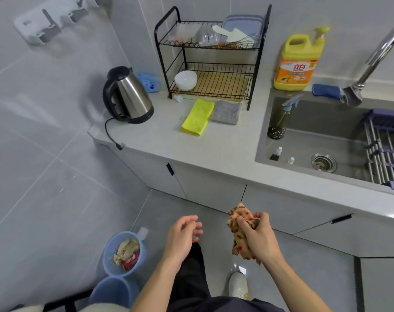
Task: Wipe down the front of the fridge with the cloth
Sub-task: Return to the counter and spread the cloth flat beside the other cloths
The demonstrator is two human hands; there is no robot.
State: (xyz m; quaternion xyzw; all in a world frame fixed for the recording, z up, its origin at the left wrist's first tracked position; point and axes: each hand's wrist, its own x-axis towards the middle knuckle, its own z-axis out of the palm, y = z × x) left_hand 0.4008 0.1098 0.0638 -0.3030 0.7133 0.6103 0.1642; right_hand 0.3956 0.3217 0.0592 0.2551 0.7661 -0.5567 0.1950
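Right hand point(256, 235), 5 o'clock in view: fingers curled round the bunched cloth point(237, 240), gripping it above the floor. Left hand point(182, 235), 6 o'clock: fingers relaxed, holding nothing, near the cloth, not touching. Bench point(214, 145): 12 o'clock from both hands.

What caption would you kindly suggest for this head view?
Right hand grips patterned cloth before the counter; left hand open.

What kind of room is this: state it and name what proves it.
Most likely a home kitchen: a sink with a faucet set in the counter, an electric kettle, and a dish rack beside it.
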